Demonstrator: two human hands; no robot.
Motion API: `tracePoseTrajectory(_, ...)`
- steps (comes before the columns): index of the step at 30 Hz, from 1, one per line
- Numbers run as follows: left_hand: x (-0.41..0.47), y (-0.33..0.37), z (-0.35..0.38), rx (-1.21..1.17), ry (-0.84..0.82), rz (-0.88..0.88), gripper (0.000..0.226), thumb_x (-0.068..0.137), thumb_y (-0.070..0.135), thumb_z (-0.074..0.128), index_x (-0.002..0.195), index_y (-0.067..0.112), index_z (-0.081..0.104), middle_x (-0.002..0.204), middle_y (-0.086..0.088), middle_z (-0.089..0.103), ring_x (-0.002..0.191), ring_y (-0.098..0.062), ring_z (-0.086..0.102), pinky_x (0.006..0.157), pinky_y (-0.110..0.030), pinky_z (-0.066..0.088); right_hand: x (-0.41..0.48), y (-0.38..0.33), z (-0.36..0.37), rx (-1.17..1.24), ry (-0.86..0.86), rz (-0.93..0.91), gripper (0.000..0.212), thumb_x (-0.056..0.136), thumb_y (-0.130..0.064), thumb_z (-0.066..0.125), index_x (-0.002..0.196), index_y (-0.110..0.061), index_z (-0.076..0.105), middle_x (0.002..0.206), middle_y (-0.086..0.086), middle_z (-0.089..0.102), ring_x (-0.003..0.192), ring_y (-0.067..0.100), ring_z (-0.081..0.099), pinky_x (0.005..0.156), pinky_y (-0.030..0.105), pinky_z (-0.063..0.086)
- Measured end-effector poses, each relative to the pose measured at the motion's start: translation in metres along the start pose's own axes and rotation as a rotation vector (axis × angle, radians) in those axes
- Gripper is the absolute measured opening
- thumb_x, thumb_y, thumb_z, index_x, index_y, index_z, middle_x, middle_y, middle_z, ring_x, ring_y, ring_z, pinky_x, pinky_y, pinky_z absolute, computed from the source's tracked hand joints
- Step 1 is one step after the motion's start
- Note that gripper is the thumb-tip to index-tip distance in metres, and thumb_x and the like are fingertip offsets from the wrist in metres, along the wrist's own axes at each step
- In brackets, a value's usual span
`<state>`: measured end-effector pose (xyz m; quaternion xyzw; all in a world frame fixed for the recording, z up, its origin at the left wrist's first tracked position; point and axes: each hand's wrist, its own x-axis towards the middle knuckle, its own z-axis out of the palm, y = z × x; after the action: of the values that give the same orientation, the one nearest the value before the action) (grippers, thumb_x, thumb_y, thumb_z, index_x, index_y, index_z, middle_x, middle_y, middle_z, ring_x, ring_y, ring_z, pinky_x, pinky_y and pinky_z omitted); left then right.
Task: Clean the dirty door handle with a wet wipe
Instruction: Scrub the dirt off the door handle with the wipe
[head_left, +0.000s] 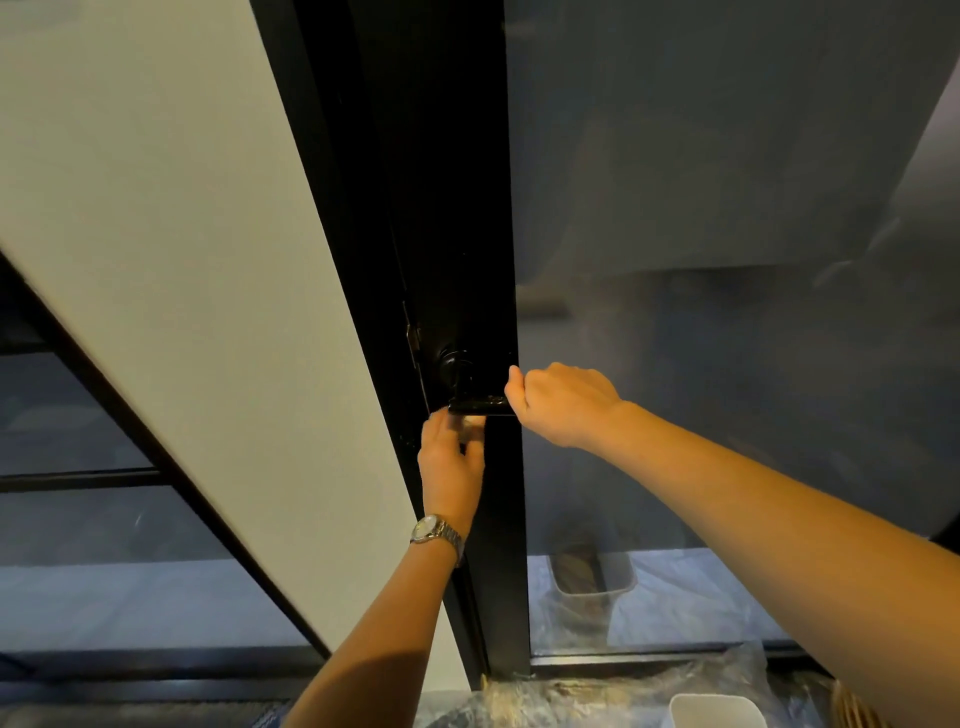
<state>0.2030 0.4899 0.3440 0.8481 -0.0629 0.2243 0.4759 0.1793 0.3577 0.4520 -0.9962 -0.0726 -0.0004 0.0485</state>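
We record the door handle (480, 406), a black lever on the dark door frame (457, 208), lying ahead of and slightly above both hands. Its long axis runs level, from the round rose (454, 362) on the left out toward the frosted glass pane (727, 182) on the right. The right hand (563, 402) is closed in a fist round the free outer end of the lever, covering that part. The left hand (449, 460), with a wristwatch (436, 532) on its wrist, sits just below the lever's inner stretch. Its fingers curl round a pale, blurred wad that we judge to be the wet wipe (469, 425). Whether the wad already touches the underside of the lever we cannot tell, owing to motion blur. The hands are apart, one at each end of the lever, with the bare shiny middle between them. In our judgement the left hand is the nearer to the uncovered metal, and the coming stroke should run along the lever's length, left to right. The right hand would need to shift or let go before the outer end can be wiped.
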Motion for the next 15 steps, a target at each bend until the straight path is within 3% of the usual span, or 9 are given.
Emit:
tracePoseTrajectory(2, 0.005, 0.002, -0.008, 0.023, 0.023, 0.027, 0.023, 0.086, 0.000, 0.054, 0.109, 0.002, 0.059, 0.111, -0.014, 0.056, 0.094, -0.022, 0.057, 0.076, -0.010, 0.038, 0.001, 0.001, 0.000, 0.000, -0.002, 0.005, 0.044, 0.098, -0.005, 0.021, 0.141, -0.003, 0.029, 0.060, 0.003, 0.032, 0.048, 0.019, 0.029, 0.044, 0.029, 0.020)
tracePoseTrajectory(6, 0.013, 0.001, -0.015, 0.181, -0.278, 0.087, 0.027, 0.092, 0.009, 0.046, 0.118, 0.012, 0.055, 0.121, -0.009, 0.050, 0.076, -0.010, 0.053, 0.064, -0.005, 0.042, 0.002, -0.001, 0.002, -0.030, -0.019, 0.008, 0.054, 0.096, 0.000, 0.028, 0.147, -0.006, 0.014, 0.062, 0.003, 0.030, 0.050, 0.019, 0.027, 0.044, 0.030, 0.019)
tracePoseTrajectory(10, 0.023, 0.004, -0.019, 0.476, -0.426, 0.295, 0.041, 0.093, 0.008, 0.041, 0.133, 0.015, 0.044, 0.133, -0.016, 0.046, 0.104, -0.029, 0.057, 0.088, -0.029, 0.050, 0.000, -0.003, -0.001, -0.014, -0.058, 0.028, 0.062, 0.092, 0.006, 0.031, 0.148, -0.003, 0.007, 0.064, 0.003, 0.027, 0.056, 0.021, 0.034, 0.045, 0.029, 0.021)
tracePoseTrajectory(13, 0.024, 0.009, -0.021, 0.549, -0.523, 0.452, 0.046, 0.092, 0.005, 0.038, 0.137, 0.015, 0.038, 0.133, -0.016, 0.048, 0.113, -0.032, 0.053, 0.093, -0.031, 0.047, 0.000, -0.003, -0.001, -0.006, -0.058, 0.024, 0.061, 0.092, 0.006, 0.031, 0.148, -0.002, 0.007, 0.065, 0.003, 0.026, 0.056, 0.020, 0.033, 0.045, 0.028, 0.021)
tracePoseTrajectory(15, 0.020, 0.015, -0.017, 0.610, -0.584, 0.555, 0.047, 0.091, 0.005, 0.038, 0.137, 0.014, 0.036, 0.133, -0.013, 0.050, 0.115, -0.031, 0.051, 0.093, -0.031, 0.045, 0.002, -0.002, 0.001, 0.017, -0.026, 0.051, 0.049, 0.096, 0.000, 0.029, 0.144, -0.004, 0.019, 0.063, 0.002, 0.027, 0.051, 0.017, 0.026, 0.044, 0.029, 0.021)
